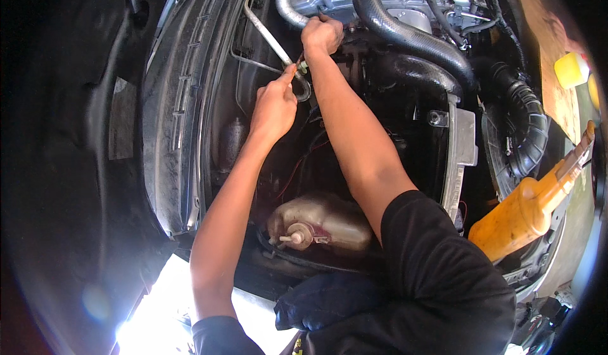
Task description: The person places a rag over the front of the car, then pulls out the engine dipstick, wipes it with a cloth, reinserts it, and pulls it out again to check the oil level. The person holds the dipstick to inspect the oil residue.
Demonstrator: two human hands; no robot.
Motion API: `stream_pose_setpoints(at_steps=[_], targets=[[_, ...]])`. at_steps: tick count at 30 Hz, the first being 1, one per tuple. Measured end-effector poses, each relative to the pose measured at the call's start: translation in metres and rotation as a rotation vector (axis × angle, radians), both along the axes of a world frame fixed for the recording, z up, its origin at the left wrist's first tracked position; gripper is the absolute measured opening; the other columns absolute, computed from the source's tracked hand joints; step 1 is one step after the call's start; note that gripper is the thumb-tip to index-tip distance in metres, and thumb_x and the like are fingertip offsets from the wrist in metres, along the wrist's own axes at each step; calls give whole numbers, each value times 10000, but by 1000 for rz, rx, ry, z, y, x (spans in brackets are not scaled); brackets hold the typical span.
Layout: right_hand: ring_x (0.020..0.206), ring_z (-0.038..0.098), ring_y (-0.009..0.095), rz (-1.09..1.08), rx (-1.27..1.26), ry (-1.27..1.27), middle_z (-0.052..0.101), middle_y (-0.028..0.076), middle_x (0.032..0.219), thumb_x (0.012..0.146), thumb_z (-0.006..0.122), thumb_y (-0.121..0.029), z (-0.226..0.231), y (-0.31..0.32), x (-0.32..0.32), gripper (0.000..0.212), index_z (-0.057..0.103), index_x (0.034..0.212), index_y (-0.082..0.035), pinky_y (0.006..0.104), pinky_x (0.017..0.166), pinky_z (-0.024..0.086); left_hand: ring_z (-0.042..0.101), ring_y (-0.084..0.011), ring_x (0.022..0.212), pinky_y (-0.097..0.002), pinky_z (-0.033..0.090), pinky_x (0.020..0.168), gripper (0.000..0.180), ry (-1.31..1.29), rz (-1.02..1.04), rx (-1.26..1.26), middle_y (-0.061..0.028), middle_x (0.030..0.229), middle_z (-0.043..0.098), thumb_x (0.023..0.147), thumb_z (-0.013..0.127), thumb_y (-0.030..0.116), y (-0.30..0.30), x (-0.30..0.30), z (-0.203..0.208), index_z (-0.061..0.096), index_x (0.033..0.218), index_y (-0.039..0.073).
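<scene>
In the engine bay, my left hand (275, 107) is closed with its index finger stretched along a pale metal pipe (269, 35), at the pipe's lower bend. A small light-coloured fitting (303, 67) shows right beside that fingertip. Farther forward, my right hand (323, 35) is curled into a closed grip below the engine's edge, near the end of a thicker silver pipe (288, 3). What its fingers hold is hidden by the hand itself. Both forearms reach over the bay, the right one crossing its middle.
A thick black hose (405, 33) curves from the silver engine (329, 0). Close to me sits a cloudy coolant reservoir (345, 223) with a cap. A yellow-orange plastic bottle (513, 219) leans at the right, below a ribbed black intake hose (529, 124). A yellow container (571, 70) stands far right.
</scene>
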State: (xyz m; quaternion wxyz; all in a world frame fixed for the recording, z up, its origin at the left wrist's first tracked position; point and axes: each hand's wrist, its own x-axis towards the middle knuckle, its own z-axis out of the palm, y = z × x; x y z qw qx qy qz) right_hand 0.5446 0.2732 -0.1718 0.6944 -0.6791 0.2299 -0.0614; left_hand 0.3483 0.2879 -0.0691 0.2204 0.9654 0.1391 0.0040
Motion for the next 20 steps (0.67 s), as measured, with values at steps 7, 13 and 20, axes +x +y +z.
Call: stream_pose_setpoints(at_steps=[7, 13, 20], targets=[[1061, 724, 392, -77, -33, -4, 767, 223, 1087, 854, 697, -186, 10, -1, 0, 281, 824, 1085, -88, 465, 980, 549, 683, -181, 808, -365, 526, 847, 447, 90, 192, -209, -94, 832, 705, 1084, 467, 145, -8, 2, -1, 558, 1521, 136], [1085, 700, 405, -64, -17, -7, 763, 218, 1085, 866, 703, -202, 13, -2, -6, 272, 822, 1085, -92, 477, 989, 536, 668, -166, 796, -349, 519, 841, 457, 92, 191, -300, -74, 816, 702, 1085, 456, 140, 4, 1, -8, 545, 1533, 141], [1114, 692, 398, -52, -61, -40, 753, 219, 1129, 874, 700, -201, 8, 2, 1, 269, 814, 1094, -95, 484, 999, 530, 670, -167, 791, -349, 519, 839, 457, 151, 191, -249, -76, 816, 703, 1087, 453, 144, -3, 5, 0, 542, 1535, 138]])
